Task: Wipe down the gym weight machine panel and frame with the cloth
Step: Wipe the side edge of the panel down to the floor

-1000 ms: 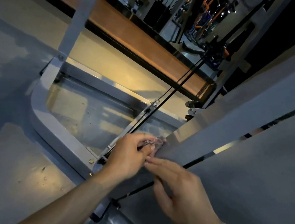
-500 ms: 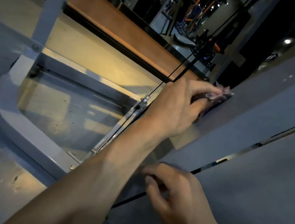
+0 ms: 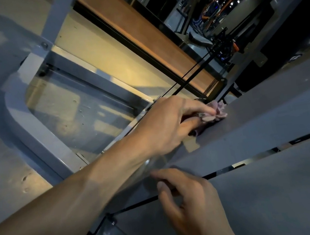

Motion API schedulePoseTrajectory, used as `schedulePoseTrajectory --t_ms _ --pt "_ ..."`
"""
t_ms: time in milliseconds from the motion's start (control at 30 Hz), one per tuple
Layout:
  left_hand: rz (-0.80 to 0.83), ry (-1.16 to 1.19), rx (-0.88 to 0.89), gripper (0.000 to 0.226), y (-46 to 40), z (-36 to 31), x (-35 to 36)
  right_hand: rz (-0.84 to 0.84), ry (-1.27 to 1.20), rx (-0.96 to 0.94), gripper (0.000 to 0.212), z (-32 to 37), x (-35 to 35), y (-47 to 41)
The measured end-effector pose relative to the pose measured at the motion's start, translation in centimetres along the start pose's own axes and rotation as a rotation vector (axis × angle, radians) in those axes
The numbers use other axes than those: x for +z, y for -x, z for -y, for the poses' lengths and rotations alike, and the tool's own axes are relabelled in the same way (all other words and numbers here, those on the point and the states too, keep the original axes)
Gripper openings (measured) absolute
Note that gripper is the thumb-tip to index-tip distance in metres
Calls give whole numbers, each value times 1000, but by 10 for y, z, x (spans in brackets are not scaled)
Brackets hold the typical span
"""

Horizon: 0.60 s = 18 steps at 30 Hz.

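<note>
On the grey frame (image 3: 253,121), the left hand (image 3: 168,127) pinches the bunched cloth (image 3: 217,112) while the right hand (image 3: 190,199) rests loosely curled below; the cloth could snag the nearby cable (image 3: 194,78).

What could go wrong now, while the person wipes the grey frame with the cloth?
The left hand holds the cloth bunched on the frame, close to the black cables; loose folds might catch there. The right hand has fingertips at the dark gap between the panels, which might pinch them if anything shifts.
</note>
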<state>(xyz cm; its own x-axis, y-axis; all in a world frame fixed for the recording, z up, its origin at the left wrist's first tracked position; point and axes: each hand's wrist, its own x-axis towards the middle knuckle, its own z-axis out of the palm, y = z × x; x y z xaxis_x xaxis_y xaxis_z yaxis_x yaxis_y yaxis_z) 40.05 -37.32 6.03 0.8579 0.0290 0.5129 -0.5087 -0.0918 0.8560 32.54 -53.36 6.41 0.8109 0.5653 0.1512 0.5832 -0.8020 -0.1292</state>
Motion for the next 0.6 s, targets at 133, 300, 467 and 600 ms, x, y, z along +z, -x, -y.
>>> schedulePoseTrajectory --t_ms 133,300,467,600 --pt "99 -130 -153 24 34 55 -3 6 -20 -47 32 -4 7 4" --pt "127 -61 -344 30 75 102 -4 48 40 -251 42 5 34 7" --pt "42 101 -223 34 54 63 -1 -18 16 -395 32 -8 97 25" --pt "52 -102 -220 33 66 72 4 59 3 -438 41 -32 131 39"
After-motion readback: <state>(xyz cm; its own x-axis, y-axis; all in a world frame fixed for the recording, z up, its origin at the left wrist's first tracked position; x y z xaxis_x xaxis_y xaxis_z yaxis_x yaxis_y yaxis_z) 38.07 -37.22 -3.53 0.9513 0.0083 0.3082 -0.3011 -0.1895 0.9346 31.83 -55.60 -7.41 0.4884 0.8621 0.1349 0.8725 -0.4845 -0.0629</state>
